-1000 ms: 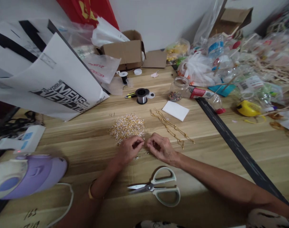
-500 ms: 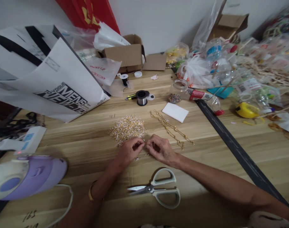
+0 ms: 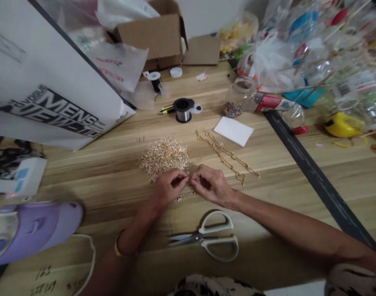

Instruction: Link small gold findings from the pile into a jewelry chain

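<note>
My left hand (image 3: 171, 188) and my right hand (image 3: 213, 187) face each other low over the table, a small gap between their fingertips. Each pinches thumb against forefinger; whatever lies in the pinches is too small to make out. Just beyond my left hand spreads a heap of small gold and clear beads (image 3: 163, 158). A short beaded strand (image 3: 185, 196) lies below the fingertips, partly hidden. Two gold chains (image 3: 226, 158) stretch out beyond my right hand. Scissors with pale handles (image 3: 203, 237) rest nearer me, blades pointing left and slightly apart.
A spool of silvery wire (image 3: 183, 111), a white card (image 3: 233, 130) and a bead jar (image 3: 239, 98) stand farther back. At left are a large paper bag (image 3: 52, 94) and a purple appliance (image 3: 42, 230). Plastic bags and bottles crowd the far right, near a yellow tape measure (image 3: 344, 124).
The head view has tipped down and come closer, so the table things look larger. Both hands keep their pinch in nearly the same place beside the bead heap.
</note>
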Demonstrator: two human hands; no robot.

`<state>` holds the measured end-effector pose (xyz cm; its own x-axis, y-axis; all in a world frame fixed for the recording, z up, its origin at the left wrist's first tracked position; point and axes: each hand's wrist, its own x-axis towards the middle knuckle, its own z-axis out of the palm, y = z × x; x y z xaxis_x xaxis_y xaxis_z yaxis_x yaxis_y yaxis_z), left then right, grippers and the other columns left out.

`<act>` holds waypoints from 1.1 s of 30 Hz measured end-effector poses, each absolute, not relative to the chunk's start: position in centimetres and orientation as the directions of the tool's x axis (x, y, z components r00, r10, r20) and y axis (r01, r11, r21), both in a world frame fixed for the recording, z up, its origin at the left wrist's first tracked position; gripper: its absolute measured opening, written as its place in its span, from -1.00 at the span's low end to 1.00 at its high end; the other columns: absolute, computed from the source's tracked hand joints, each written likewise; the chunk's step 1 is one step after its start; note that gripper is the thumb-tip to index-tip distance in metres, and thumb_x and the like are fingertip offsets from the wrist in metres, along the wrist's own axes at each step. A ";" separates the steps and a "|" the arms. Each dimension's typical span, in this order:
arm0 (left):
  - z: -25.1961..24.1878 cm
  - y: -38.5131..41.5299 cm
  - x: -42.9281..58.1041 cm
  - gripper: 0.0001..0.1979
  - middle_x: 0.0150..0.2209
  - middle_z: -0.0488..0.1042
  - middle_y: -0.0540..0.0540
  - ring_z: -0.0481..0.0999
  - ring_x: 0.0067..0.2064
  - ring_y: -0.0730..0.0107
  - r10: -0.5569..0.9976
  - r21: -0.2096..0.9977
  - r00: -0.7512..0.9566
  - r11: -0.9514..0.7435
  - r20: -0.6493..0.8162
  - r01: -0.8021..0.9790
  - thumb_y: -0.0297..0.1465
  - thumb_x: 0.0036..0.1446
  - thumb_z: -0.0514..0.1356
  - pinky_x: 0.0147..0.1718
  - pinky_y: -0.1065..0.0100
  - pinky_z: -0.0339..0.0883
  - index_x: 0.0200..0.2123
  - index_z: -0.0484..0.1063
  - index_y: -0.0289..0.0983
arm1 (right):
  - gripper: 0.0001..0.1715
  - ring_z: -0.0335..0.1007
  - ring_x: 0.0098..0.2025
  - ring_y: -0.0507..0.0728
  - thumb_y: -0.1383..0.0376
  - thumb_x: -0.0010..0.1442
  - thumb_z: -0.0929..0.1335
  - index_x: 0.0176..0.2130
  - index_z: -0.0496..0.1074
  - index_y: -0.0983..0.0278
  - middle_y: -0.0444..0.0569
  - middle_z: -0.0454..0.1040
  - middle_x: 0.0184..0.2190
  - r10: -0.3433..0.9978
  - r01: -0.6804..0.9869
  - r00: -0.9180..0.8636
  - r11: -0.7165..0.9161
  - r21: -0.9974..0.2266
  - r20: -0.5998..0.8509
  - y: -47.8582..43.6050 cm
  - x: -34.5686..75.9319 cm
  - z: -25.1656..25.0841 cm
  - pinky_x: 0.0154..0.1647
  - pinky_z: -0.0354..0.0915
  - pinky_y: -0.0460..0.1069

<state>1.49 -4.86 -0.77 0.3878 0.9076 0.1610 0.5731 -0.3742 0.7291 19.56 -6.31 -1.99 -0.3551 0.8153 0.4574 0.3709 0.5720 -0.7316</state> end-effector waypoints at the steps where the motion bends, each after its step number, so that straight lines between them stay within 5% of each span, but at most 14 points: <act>1: -0.7 -4.9 1.5 -0.92 -0.48 0.49 -0.01 0.44 -0.46 0.49 0.905 0.735 0.393 -0.375 0.160 0.565 -0.45 0.07 0.16 -0.42 0.48 0.29 -0.43 0.44 -0.29 | -0.93 0.23 -0.47 0.01 0.39 0.19 0.28 -0.36 0.33 0.29 -0.10 0.31 -0.49 0.818 0.379 -0.355 0.568 -0.731 0.452 -6.3 19.6 -2.0 -0.48 0.15 -0.10; 14: -1.0 -5.2 1.4 -0.89 -0.52 0.46 -0.01 0.42 -0.48 0.49 0.864 0.689 0.454 -0.467 0.220 0.554 -0.46 0.08 0.14 -0.44 0.48 0.28 -0.46 0.43 -0.28 | -0.92 0.25 -0.48 0.02 0.39 0.19 0.28 -0.37 0.32 0.28 -0.10 0.32 -0.51 0.820 0.355 -0.334 0.567 -0.743 0.466 -6.5 19.6 -1.7 -0.48 0.17 -0.09; 33: -0.8 -5.0 1.6 -0.91 -0.51 0.50 -0.03 0.43 -0.48 0.49 0.927 0.764 0.345 -0.326 0.145 0.557 -0.43 0.05 0.16 -0.48 0.50 0.30 -0.44 0.44 -0.30 | -0.91 0.23 -0.50 0.01 0.37 0.20 0.27 -0.38 0.32 0.28 -0.10 0.31 -0.51 0.807 0.363 -0.327 0.588 -0.723 0.491 -6.7 19.7 -1.7 -0.51 0.15 -0.11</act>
